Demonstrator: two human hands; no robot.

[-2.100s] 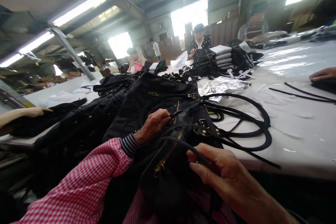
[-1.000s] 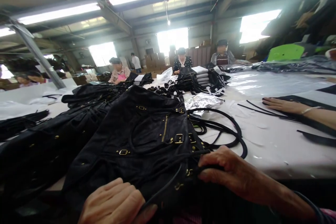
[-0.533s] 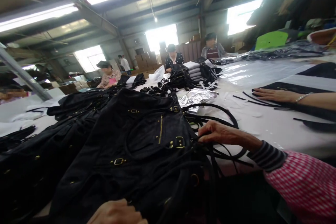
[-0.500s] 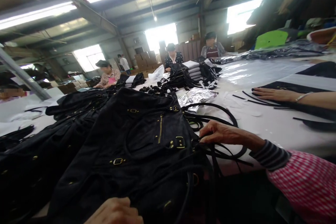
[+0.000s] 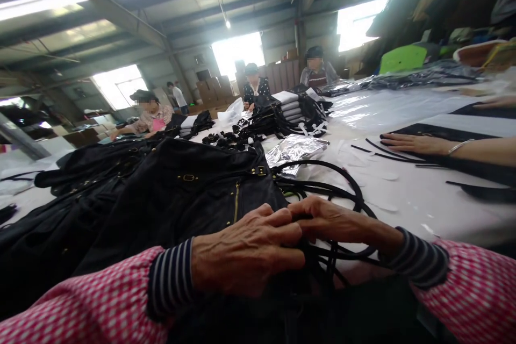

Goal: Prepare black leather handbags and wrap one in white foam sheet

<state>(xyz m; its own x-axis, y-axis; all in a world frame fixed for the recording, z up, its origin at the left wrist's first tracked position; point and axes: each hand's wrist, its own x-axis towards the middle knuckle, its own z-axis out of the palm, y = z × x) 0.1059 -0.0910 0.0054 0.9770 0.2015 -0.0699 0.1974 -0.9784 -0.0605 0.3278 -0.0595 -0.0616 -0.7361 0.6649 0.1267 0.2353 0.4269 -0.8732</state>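
A large black handbag (image 5: 193, 196) with brass buckles and a gold zip lies on its side in front of me. My left hand (image 5: 250, 250) reaches across its front, fingers curled and closed at the right edge; whatever is in them is hidden. Fingertip to fingertip with it, my right hand (image 5: 334, 223) is closed in a pinch at that same edge of the bag. Black handles and straps (image 5: 342, 172) loop out from the bag beyond and beneath my right hand.
More black bags (image 5: 97, 166) are piled at left. Beyond lie a stack of bags with pale padding (image 5: 288, 105) and crinkled clear plastic (image 5: 296, 150). At right a co-worker's hand (image 5: 419, 143) rests on a black piece beside loose black strips (image 5: 387, 157). Other people sit across the table.
My left hand has come up from the bottom edge to meet my right hand at the bag's side. The right hand stays at that edge. My view has turned slightly right.
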